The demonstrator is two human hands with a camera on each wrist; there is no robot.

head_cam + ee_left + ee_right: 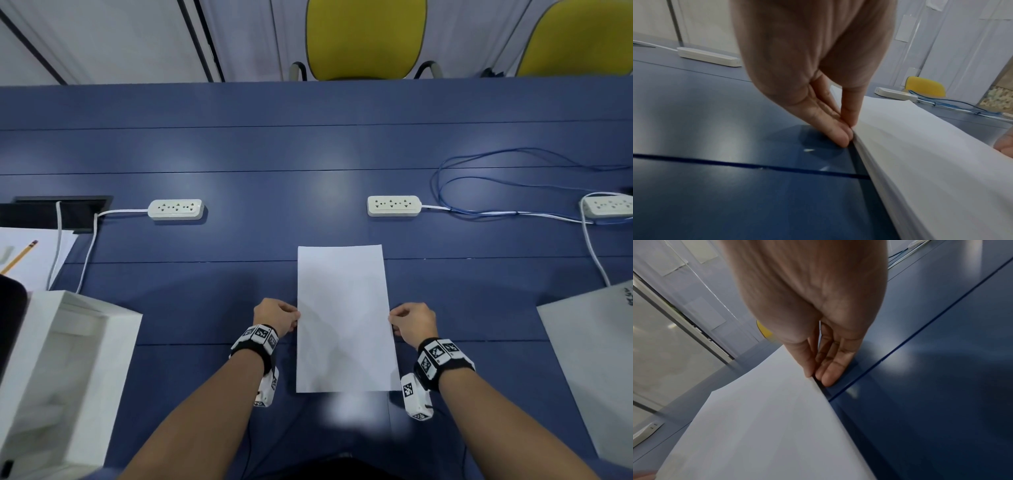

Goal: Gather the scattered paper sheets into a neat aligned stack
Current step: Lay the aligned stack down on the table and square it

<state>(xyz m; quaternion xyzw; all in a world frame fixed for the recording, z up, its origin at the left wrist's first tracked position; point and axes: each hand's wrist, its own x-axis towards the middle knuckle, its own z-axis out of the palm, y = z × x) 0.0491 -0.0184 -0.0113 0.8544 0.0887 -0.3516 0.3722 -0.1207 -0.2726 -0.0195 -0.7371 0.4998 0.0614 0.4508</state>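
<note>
A stack of white paper sheets [342, 318] lies lengthwise on the blue table [205, 291], right in front of me, its edges lined up. My left hand [297, 318] pinches the stack's left long edge; in the left wrist view the hand [850, 129] has its thumb on top of the stack [920, 154] and its fingers against the edge, which sits slightly off the table. My right hand [392, 320] pinches the right long edge the same way. In the right wrist view that hand [816, 378] has its thumb on the paper [766, 418].
Three white power strips [175, 209] [394, 205] [608, 205] lie across the table beyond the stack, with a looped blue cable [513, 185] at right. An open white box [68, 370] stands at left. Paper with a pencil [20, 257] lies far left; another white sheet [596, 359] lies far right.
</note>
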